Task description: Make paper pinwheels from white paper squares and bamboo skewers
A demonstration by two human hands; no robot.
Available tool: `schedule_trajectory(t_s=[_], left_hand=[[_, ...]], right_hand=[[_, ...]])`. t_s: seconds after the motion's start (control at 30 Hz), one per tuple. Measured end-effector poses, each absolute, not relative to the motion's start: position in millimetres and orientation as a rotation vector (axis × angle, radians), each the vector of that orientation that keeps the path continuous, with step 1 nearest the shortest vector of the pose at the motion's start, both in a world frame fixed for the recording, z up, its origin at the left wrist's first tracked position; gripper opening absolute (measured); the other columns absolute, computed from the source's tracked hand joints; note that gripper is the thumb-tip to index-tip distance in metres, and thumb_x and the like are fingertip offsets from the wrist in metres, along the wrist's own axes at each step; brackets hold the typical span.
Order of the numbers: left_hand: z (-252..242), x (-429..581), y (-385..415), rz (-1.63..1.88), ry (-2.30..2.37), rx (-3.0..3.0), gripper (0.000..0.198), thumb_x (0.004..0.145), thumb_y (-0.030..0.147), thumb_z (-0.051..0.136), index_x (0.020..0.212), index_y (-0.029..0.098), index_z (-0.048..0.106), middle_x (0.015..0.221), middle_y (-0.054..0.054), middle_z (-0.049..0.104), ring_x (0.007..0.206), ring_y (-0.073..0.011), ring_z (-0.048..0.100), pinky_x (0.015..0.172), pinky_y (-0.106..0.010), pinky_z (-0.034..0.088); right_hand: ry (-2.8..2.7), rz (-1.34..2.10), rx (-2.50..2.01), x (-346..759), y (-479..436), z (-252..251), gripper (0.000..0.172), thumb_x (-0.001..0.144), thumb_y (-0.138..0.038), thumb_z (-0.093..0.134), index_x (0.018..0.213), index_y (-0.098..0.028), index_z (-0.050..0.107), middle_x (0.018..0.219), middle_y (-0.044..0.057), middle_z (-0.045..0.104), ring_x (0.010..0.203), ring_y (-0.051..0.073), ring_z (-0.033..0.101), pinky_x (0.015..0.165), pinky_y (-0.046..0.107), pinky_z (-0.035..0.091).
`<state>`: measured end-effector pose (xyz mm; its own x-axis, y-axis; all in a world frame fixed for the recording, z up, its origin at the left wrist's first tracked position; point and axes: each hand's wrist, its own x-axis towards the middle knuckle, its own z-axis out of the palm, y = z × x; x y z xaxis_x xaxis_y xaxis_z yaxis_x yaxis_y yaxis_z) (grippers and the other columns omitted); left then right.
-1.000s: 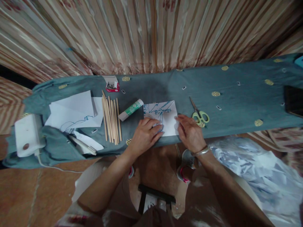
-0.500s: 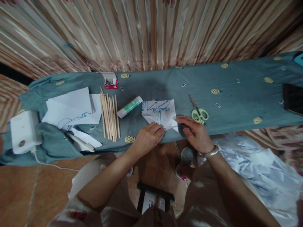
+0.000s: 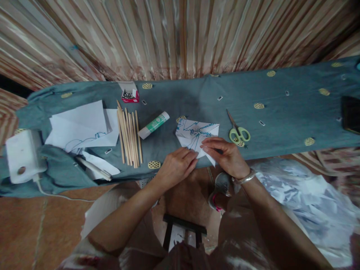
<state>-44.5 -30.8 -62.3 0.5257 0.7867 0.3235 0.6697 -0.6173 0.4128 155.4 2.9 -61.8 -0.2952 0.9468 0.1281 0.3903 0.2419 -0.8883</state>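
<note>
The folded paper [image 3: 197, 134], white with blue line drawing on it, lies at the near edge of the table [image 3: 281, 120], directly ahead of the person and between the two hands; its longer side runs left to right along the table, slightly skewed, and its near right corner tapers to a point that hangs just past the table's edge.

The right hand [image 3: 225, 155] is the one more fully on it; thumb and fingers are closed together on that near right flap, with the paper nipped between them. The left hand [image 3: 176, 168] comes in from the near left with its fingers curled, its fingertips touching the paper's near left edge; from this angle I cannot tell whether it grips the sheet or only presses it down. So the paper lies forward of both hands, a little to the right of the left hand and a little to the left of the right.

The scissors [image 3: 238, 133] lie just beside the paper on its right, blades pointing away from the person, nearer the right hand; the glue stick [image 3: 154, 125] lies at a slant near the paper on its left; beyond that a row of wooden sticks [image 3: 128, 137] lies with its long axis running away from the person; loose white sheets [image 3: 81, 127] sit well apart at the far left.
</note>
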Motion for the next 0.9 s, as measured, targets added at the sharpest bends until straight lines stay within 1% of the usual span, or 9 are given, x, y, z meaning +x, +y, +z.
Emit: schedule_trajectory(t_s=[0.07, 0.13, 0.23, 0.33, 0.5, 0.73, 0.9], left_hand=[[-61, -44, -31, 0.683, 1.262, 2.482, 0.029, 0.094, 0.028, 0.046, 0.116, 0.011, 0.056, 0.092, -0.008, 0.068, 0.086, -0.0181, 0.064, 0.075, -0.031, 0.056], [-60, -44, -32, 0.655, 1.250, 2.481, 0.031, 0.095, 0.027, 0.044, 0.122, 0.013, 0.052, 0.091, -0.007, 0.068, 0.086, -0.0176, 0.063, 0.075, -0.031, 0.055], [-60, -44, -33, 0.658, 1.189, 2.534, 0.024, 0.095, 0.022, 0.044, 0.112, 0.014, 0.058, 0.091, -0.006, 0.067, 0.086, -0.0179, 0.062, 0.076, -0.031, 0.055], [-60, -43, -33, 0.686, 1.176, 2.543, 0.020, 0.094, 0.018, 0.044, 0.104, 0.013, 0.061, 0.091, -0.007, 0.067, 0.087, -0.0180, 0.061, 0.076, -0.031, 0.055], [-62, -42, -32, 0.713, 1.197, 2.520, 0.020, 0.093, 0.018, 0.045, 0.104, 0.011, 0.061, 0.089, -0.007, 0.066, 0.085, -0.0179, 0.061, 0.075, -0.031, 0.055], [-61, -41, -31, 0.653, 1.251, 2.524, 0.020, 0.094, 0.018, 0.044, 0.100, 0.012, 0.062, 0.083, -0.006, 0.062, 0.080, -0.0170, 0.059, 0.071, -0.030, 0.052], [-61, -40, -31, 0.659, 1.251, 2.519, 0.019, 0.093, 0.018, 0.045, 0.099, 0.012, 0.062, 0.082, -0.006, 0.062, 0.079, -0.0165, 0.058, 0.069, -0.028, 0.052]], right_hand=[[-1.836, 0.934, -1.232, 150, 5, -64, 0.010, 0.082, -0.027, 0.065, 0.085, -0.024, 0.074, 0.094, 0.005, 0.072, 0.095, 0.021, 0.064, 0.091, 0.043, 0.050], [-1.874, 0.849, -1.248, 146, 7, -65, 0.008, 0.081, -0.025, 0.064, 0.081, -0.024, 0.073, 0.094, 0.005, 0.071, 0.094, 0.022, 0.064, 0.089, 0.044, 0.050], [-1.925, 0.739, -1.305, 143, 9, -65, 0.005, 0.079, -0.023, 0.066, 0.076, -0.023, 0.070, 0.100, 0.006, 0.071, 0.100, 0.024, 0.062, 0.092, 0.045, 0.048], [-1.951, 0.701, -1.329, 141, 11, -66, 0.005, 0.079, -0.024, 0.068, 0.074, -0.022, 0.068, 0.107, 0.007, 0.069, 0.106, 0.025, 0.060, 0.095, 0.046, 0.046], [-1.978, 0.660, -1.329, 139, 13, -67, 0.005, 0.078, -0.023, 0.068, 0.074, -0.021, 0.067, 0.110, 0.008, 0.068, 0.107, 0.026, 0.060, 0.095, 0.046, 0.046], [-2.013, 0.621, -1.353, 136, 14, -68, 0.007, 0.079, -0.024, 0.067, 0.073, -0.022, 0.066, 0.111, 0.008, 0.068, 0.107, 0.026, 0.059, 0.095, 0.046, 0.046], [-2.027, 0.603, -1.357, 135, 14, -68, 0.006, 0.079, -0.023, 0.067, 0.074, -0.021, 0.064, 0.113, 0.008, 0.067, 0.108, 0.027, 0.059, 0.096, 0.048, 0.045]])
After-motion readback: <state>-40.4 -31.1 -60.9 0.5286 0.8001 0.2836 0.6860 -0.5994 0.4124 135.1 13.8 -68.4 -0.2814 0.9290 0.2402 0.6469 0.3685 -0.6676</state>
